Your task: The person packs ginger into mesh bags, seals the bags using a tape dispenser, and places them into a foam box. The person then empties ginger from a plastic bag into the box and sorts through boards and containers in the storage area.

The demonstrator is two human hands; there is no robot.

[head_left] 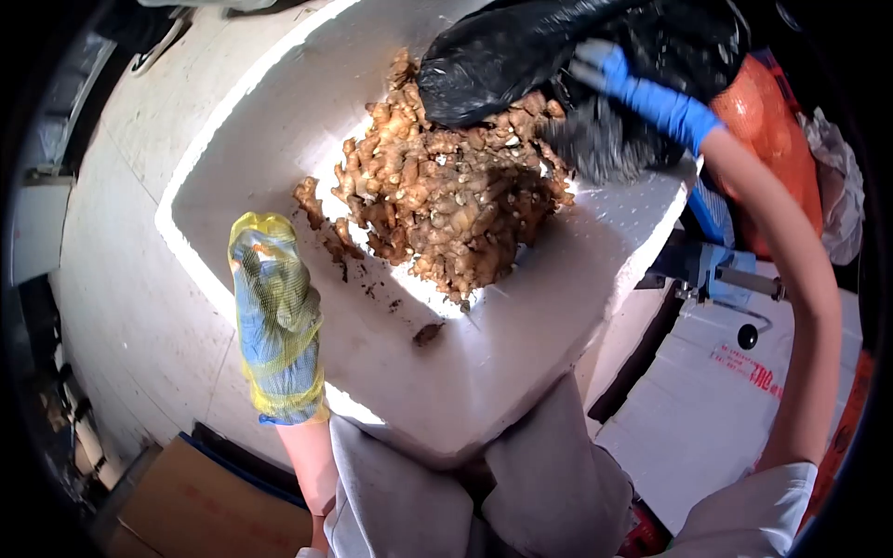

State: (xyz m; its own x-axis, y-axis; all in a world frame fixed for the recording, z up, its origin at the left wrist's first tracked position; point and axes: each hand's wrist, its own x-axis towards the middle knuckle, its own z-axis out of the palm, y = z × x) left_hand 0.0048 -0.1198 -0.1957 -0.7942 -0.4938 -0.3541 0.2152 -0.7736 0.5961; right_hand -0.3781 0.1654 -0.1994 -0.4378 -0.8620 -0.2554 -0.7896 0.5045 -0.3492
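My left hand point(270, 298), in a blue glove, is raised beside the left wall of a white foam box. A yellow mesh bag point(279, 377) is drawn over it from wrist to fingertips. The fingers look bent under the netting, which partly hides them. At the far right of the box, my right hand point(609, 74), also blue-gloved and a little blurred, lies against a black plastic bag point(507, 60) with fingers stretched out. Below that bag, a heap of ginger point(446, 186) fills the middle of the white foam box point(521, 316).
Right of the box sit an orange mesh sack point(767, 139) and crumpled white plastic point(834, 186). A white carton with red print point(716, 391) and a metal device with a black knob point(747, 335) are lower right. A brown cardboard box point(209, 498) lies lower left.
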